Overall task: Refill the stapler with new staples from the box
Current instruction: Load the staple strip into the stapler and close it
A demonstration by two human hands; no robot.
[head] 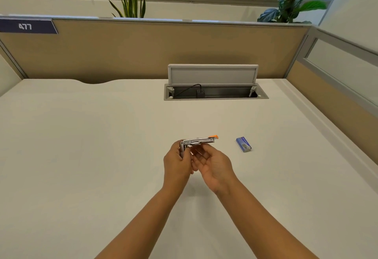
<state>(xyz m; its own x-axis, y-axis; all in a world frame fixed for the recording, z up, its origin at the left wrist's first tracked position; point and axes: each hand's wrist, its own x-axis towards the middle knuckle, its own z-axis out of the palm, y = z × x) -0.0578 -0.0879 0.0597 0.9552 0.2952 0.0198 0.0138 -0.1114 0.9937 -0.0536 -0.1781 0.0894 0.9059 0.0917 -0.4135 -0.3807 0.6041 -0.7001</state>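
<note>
A small metal stapler [201, 141] with an orange tip is held above the white desk [102, 146], swung open at its hinge so the two halves form an angle. My left hand [177, 165] grips the lower half near the hinge. My right hand [212, 164] is palm up just under the upper half, its fingertips touching the metal rail. Whether staples lie in the rail is too small to tell. A small blue staple box [243, 144] lies closed on the desk to the right of my hands, apart from them.
An open cable hatch [214, 93] with its lid raised and a black plug inside sits at the back of the desk. Tan partition walls [143, 50] close the desk off behind and at the right. Plants stand behind the partition.
</note>
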